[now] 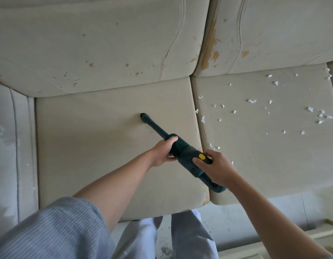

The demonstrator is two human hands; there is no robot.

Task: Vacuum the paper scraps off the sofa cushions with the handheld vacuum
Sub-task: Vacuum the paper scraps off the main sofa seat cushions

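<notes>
A dark green handheld vacuum point(186, 152) with a yellow button lies across the left seat cushion point(87, 146). Its long black nozzle tip point(143, 116) presses into the middle of that cushion. My left hand point(162, 152) grips the front of the vacuum body. My right hand point(216, 169) holds the rear handle, thumb beside the yellow button. Several white paper scraps point(251, 100) are scattered over the right seat cushion point(264, 156). A few scraps point(202, 119) lie along the seam between the two cushions.
Worn beige back cushions point(105, 43) with brown peeled patches stand behind the seats. A pale armrest point(14, 137) bounds the left side. The sofa's front edge is near my legs, with a speckled floor point(227, 221) below and a pale wooden frame point(274, 245) at bottom right.
</notes>
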